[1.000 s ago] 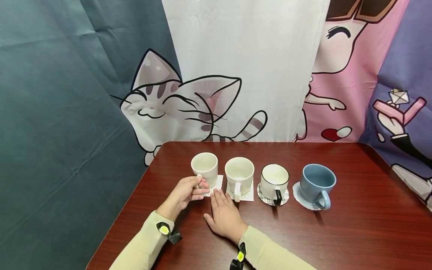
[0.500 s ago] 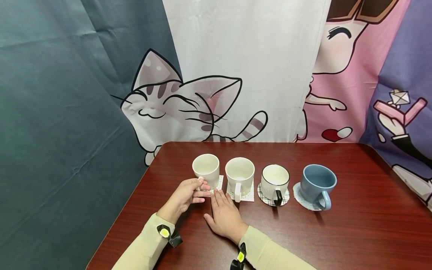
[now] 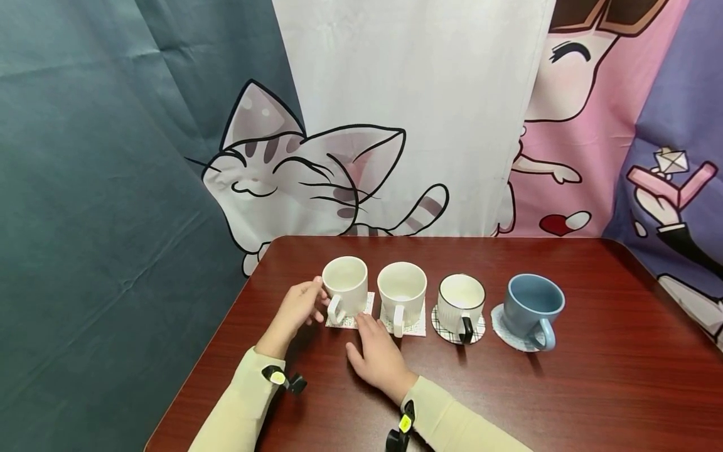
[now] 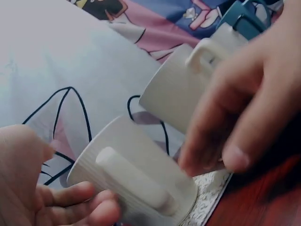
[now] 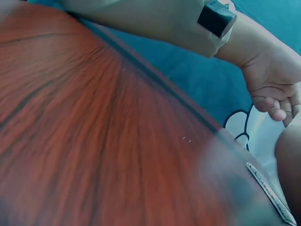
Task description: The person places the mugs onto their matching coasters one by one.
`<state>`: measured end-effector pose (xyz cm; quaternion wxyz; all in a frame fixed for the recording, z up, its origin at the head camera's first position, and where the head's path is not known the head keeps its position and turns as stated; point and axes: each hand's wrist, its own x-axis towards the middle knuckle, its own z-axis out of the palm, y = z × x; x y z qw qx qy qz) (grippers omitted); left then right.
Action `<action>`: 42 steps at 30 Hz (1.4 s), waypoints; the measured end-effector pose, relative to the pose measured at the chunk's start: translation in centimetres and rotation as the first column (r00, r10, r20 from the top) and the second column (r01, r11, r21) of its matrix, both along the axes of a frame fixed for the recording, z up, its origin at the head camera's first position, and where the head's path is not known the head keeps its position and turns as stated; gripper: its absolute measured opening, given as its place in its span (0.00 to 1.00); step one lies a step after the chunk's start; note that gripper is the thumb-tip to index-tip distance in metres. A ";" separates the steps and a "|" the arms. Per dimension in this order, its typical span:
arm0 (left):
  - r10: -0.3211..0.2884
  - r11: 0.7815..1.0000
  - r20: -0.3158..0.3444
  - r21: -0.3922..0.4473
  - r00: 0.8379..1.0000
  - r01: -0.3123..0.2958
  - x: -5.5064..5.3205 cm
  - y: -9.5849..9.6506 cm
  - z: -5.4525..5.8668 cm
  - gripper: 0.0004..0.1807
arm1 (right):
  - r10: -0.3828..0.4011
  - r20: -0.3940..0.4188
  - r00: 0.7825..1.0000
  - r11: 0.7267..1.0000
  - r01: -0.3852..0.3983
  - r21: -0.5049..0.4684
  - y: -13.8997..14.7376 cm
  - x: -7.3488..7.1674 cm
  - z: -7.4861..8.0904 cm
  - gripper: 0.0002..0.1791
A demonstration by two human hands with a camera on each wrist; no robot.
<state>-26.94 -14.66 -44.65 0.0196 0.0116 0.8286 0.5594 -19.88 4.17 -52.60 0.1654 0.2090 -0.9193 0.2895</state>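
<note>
A white mug (image 3: pixel 343 284) with its handle facing me stands on a square white patterned coaster (image 3: pixel 369 304), leftmost in a row. My left hand (image 3: pixel 298 306) is at this mug's left side, fingers loosely bent and off the handle. In the left wrist view, the left hand's fingers (image 4: pixel 75 202) lie beside the mug's handle (image 4: pixel 134 179); whether they touch the mug I cannot tell. My right hand (image 3: pixel 380 359) is in front of the coaster, fingers extended, its fingertips close to the coaster's front edge and holding nothing.
To the right stand a second white mug (image 3: pixel 402 289) on a square coaster, a white mug with black rim and handle (image 3: pixel 460 304) on a round checked coaster, and a blue mug (image 3: pixel 528 301) on a round coaster. The red-brown wooden table (image 3: pixel 621 376) meets a printed curtain (image 3: pixel 440 125) behind.
My left hand has let go of the leftmost mug's handle and moved up and left beside the mug. The right hand has lifted slightly and shifted a little right.
</note>
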 end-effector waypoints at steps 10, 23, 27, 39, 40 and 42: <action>0.003 0.947 -0.025 0.322 1.000 0.005 -1.4 0.4 -3.3 0.32 | -0.002 0.121 0.993 0.919 0.050 -0.391 -0.2 -0.9 0.6 0.42; -0.183 0.882 -0.046 0.433 0.982 0.185 -1.0 0.6 -5.1 0.40 | 0.017 0.213 0.977 0.880 0.086 -0.467 -0.4 -2.1 0.6 0.45; -0.177 0.893 -0.055 0.410 0.983 0.184 -0.9 0.5 -5.1 0.39 | 0.020 0.220 0.975 0.880 0.087 -0.467 -0.4 -2.1 0.7 0.44; -0.190 0.887 -0.083 0.412 0.978 0.207 -0.6 0.7 -5.0 0.40 | 0.033 0.190 0.981 0.859 0.069 -0.508 -0.1 -2.2 0.7 0.45; -0.191 0.887 -0.085 0.412 0.978 0.208 -0.6 0.7 -5.0 0.40 | 0.034 0.189 0.981 0.860 0.068 -0.506 -0.1 -2.2 0.7 0.45; -0.180 0.889 -0.080 0.414 0.980 0.197 -0.6 0.7 -5.1 0.38 | 0.036 0.182 0.983 0.862 0.062 -0.504 -0.2 -2.2 0.7 0.45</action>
